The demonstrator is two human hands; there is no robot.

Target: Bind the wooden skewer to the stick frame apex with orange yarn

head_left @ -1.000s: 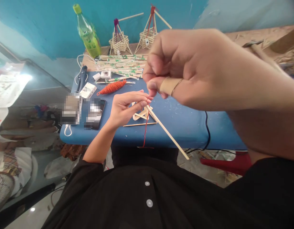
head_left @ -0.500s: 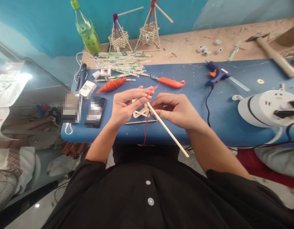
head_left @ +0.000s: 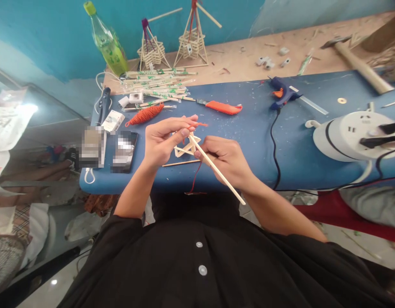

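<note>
The right hand (head_left: pixel 229 160) has slid lower and is now curled around the long stick (head_left: pixel 230 188). The left hand (head_left: pixel 163 143) still pinches the red yarn (head_left: pixel 194 182) at the stick's top.

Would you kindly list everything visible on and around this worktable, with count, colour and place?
long stick: one, pale wood, slanting out of the right hand
red yarn: one strand, red, hanging from the stick's top
stick frame: one, pale wood, between the hands
yarn skein: one, orange, behind the left hand
knife: one, orange handle, behind the hands
glue gun: one, blue, right of centre
bottle: one, green, far left
stick models: two, pale wood, by the wall
stick pile: one, pale and green, before the models
hammer: one, wooden handle, far right
socket reel: one, white, right
table: one, blue
left hand: one, pinching the yarn
right hand: one, gripping the long stick
</note>
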